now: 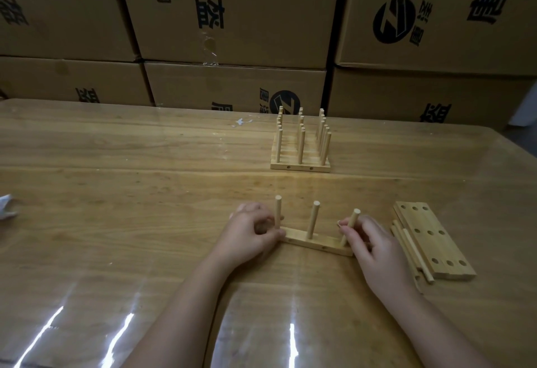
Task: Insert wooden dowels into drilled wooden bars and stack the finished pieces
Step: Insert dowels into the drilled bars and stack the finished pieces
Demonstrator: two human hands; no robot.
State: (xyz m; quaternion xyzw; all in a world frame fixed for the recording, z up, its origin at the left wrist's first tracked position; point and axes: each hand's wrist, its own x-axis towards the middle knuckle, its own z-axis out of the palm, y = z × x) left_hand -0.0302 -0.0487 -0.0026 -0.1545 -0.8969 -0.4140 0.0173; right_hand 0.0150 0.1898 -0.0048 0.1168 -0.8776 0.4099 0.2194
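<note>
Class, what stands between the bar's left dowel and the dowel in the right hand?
One upright dowel, set mid-length in the bar; the head view shows it.

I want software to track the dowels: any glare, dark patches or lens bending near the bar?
Head view: white glare streaks lie on the glossy table near the bottom edge, clear of the bar; the boxes behind are dim; the table's far edge bows, wide-angle; the tilted dowel in the right hand shows sharp.
</note>
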